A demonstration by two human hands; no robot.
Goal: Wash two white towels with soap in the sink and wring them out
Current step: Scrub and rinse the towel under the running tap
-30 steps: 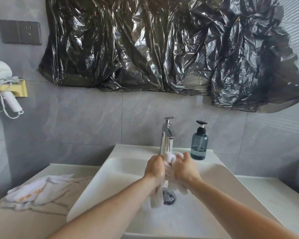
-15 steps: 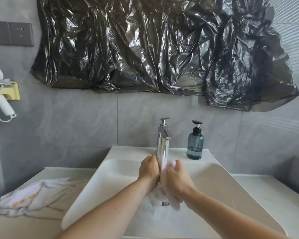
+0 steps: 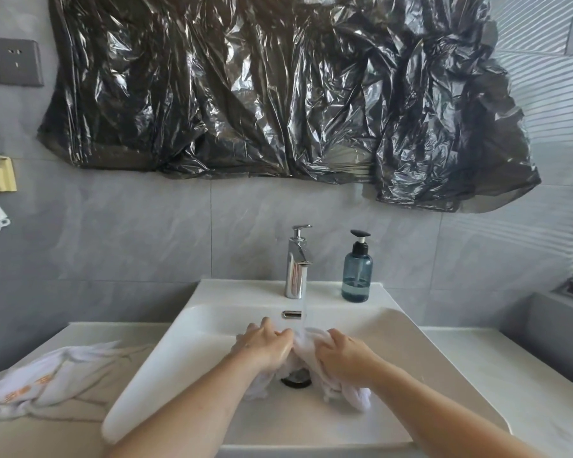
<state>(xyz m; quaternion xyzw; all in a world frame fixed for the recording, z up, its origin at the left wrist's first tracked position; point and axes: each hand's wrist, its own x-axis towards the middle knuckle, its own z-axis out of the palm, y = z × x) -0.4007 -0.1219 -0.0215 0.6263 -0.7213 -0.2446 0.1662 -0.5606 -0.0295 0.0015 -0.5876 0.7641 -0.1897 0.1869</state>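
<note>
Meanwhile, on the left of the worktop (image 3: 86, 328), the second white towel (image 3: 47, 381) lies crumpled and unwashed; its near edge could slip off if an elbow brushes it. In the sink (image 3: 179, 352), the left hand (image 3: 265, 347) curls its fingers into one end of the wet towel (image 3: 311, 355), directly under the tap (image 3: 296, 262), whose stream is running. The right hand (image 3: 343, 355) grips the other end, with a loose tail trailing beside the drain (image 3: 296, 380). That tail could likely cover the drain and back the water up. The soap bottle (image 3: 356, 269) stands on the sink ledge, near enough for a wet wrist to topple.
</note>
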